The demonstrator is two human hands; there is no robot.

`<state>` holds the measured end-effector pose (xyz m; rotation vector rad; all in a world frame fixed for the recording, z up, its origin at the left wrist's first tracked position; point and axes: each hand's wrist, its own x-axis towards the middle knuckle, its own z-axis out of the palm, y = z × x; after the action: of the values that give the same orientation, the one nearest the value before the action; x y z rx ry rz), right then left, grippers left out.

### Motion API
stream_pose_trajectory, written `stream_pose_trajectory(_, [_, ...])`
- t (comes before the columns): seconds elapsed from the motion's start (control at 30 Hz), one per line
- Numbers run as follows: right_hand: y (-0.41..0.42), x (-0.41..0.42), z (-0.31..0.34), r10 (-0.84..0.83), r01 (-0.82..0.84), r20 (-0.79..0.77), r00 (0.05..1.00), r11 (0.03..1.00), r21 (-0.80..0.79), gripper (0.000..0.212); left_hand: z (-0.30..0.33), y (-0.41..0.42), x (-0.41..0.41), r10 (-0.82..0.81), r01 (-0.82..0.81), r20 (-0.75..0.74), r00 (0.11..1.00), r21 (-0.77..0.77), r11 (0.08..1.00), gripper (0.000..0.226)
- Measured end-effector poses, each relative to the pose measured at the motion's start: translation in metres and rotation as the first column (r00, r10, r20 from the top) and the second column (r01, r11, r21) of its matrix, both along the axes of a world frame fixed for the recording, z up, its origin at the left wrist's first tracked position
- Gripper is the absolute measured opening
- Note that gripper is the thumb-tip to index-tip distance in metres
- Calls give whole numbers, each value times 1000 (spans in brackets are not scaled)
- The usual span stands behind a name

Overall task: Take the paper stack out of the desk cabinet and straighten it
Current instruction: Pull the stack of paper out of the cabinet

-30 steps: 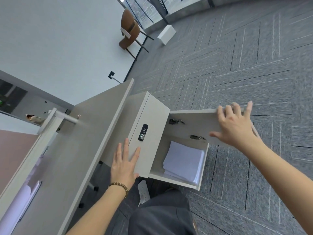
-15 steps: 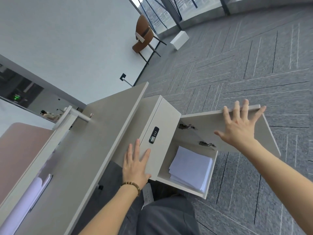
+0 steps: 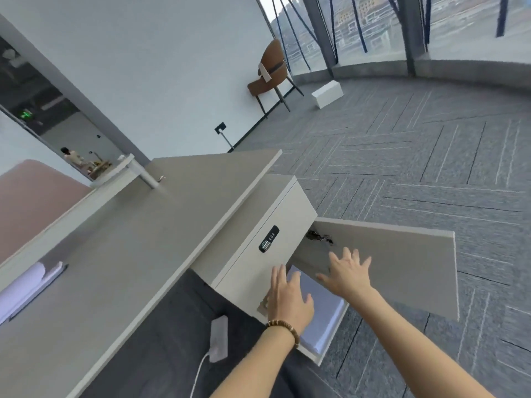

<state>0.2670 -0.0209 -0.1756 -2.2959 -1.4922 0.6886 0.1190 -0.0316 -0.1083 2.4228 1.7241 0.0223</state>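
Observation:
A white paper stack lies inside the open lower compartment of the pale desk cabinet. The cabinet door swings wide open to the right. My left hand, with a bead bracelet at the wrist, hovers with spread fingers over the stack's left part and hides it. My right hand is spread open just above the stack's far end, in front of the door's inner face. Neither hand holds anything.
The grey desk top runs to the left, with white papers at its far left edge. A white power strip lies on the carpet under the desk. A brown chair and white box stand far off.
My right hand left the door's edge and came down toward the stack. My left hand slid off the cabinet front over the papers. The door stands wider open, and the view tilted up.

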Motion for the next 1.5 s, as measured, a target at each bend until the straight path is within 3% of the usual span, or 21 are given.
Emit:
stream_pose_trajectory(0.1, [6, 1, -18, 21, -22, -26, 999, 999, -45, 66, -38, 18, 12, 227, -194, 134, 965, -222, 956, 61])
stream_pose_trajectory(0.23, [23, 1, -54, 7, -14, -75, 997, 996, -91, 65, -102, 41, 13, 585, -388, 279, 761, -528, 756, 57])
stream_pose_trajectory(0.4, [67, -1, -106, 13, -51, -190, 982, 979, -196, 69, -167, 71, 9, 801, -482, 252, 543, -687, 544, 76])
stream_pose_trajectory(0.57, [123, -12, -178, 24, -88, -209, 978, 949, -302, 69, -235, 110, -2, 870, -553, 247, 427, -690, 468, 90])
stream_pose_trajectory(0.77, [150, -22, -259, 9, -98, -218, 976, 909, -404, 43, -292, 130, -16, 889, -552, 210, 407, -719, 422, 95])
stream_pose_trajectory(0.97, [157, -29, -304, -1, -105, -233, 973, 891, -442, 53, -324, 133, -23, 936, -617, 137, 324, -720, 319, 105])
stream_pose_trajectory(1.13, [164, -30, -329, 49, -114, -179, 983, 920, -376, 56, -342, 132, -34, 948, -643, 13, 319, -732, 227, 105])
stream_pose_trajectory(1.3, [171, -33, -353, 91, -121, -103, 990, 931, -343, 55, -363, 139, -33, 969, -617, -25, 244, -775, 135, 105])
stream_pose_trajectory(1.5, [180, -31, -381, 39, -72, -120, 992, 955, -289, 55, -390, 143, -38, 978, -585, 46, 204, -795, 160, 107])
